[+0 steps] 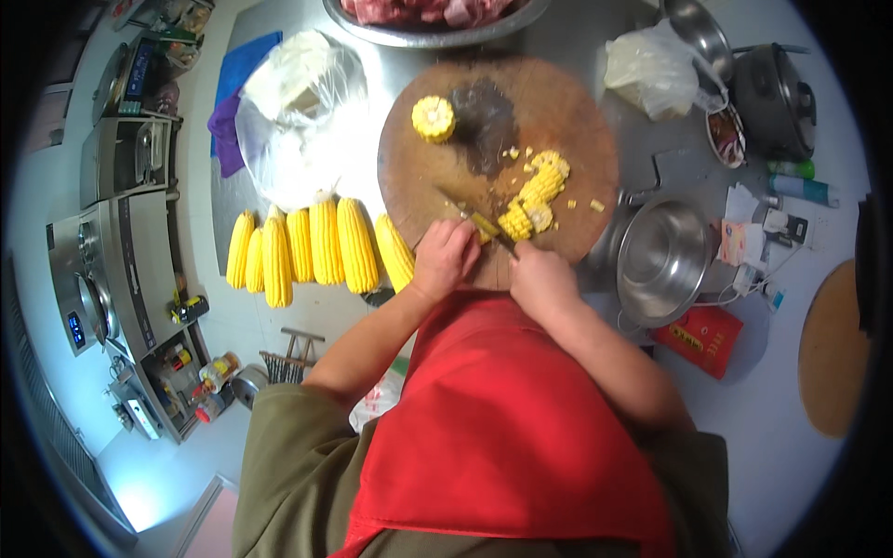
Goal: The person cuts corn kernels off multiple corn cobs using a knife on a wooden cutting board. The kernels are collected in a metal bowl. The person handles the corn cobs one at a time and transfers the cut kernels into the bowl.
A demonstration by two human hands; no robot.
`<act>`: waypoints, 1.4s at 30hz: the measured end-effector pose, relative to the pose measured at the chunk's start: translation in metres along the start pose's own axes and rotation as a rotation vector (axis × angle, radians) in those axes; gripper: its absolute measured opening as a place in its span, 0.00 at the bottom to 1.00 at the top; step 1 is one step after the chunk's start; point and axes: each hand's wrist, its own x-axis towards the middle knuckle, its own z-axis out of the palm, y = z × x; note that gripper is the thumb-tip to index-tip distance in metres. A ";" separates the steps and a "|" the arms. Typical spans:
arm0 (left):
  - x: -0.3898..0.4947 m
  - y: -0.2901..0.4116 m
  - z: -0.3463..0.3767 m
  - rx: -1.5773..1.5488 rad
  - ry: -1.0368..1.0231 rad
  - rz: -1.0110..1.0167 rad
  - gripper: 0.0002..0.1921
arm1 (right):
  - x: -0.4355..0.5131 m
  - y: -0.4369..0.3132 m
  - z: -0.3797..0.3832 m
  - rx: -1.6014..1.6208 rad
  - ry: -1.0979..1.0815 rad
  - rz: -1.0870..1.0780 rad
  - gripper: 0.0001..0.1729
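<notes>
A round wooden chopping board (pixel 572 104) lies before me on a metal table. My right hand (pixel 548 282) grips the handle of a knife (pixel 457 202), whose blade slants up and left across the board. Close against the blade, my left hand (pixel 446 254) holds a corn piece (pixel 484 238), mostly hidden by the fingers. Cut corn pieces (pixel 543 185) and loose bits lie right of the knife. One thick corn section (pixel 433 119) stands on end at the board's upper left. Beside my left wrist rests a whole husked cob (pixel 394 251).
Several husked cobs (pixel 324 240) line the table's front left edge. Behind them sits a clear plastic bag (pixel 300 132). A metal basin of raw meat (pixel 436 35) stands beyond the board. To the right are an empty steel bowl (pixel 661 261), a white bag (pixel 652 73) and a dark pot (pixel 767 104).
</notes>
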 end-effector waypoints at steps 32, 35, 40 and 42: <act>-0.014 0.013 -0.016 0.061 -0.027 -0.090 0.10 | 0.008 0.023 -0.003 0.186 0.084 -0.067 0.17; -0.013 0.014 -0.012 0.089 -0.003 -0.081 0.11 | -0.010 0.013 -0.014 0.098 0.072 -0.076 0.13; -0.009 0.013 -0.012 0.163 -0.006 -0.045 0.11 | -0.023 0.007 -0.009 0.004 0.024 -0.100 0.09; -0.010 0.013 -0.012 0.168 -0.012 -0.047 0.12 | -0.023 0.009 -0.005 0.019 0.015 -0.096 0.09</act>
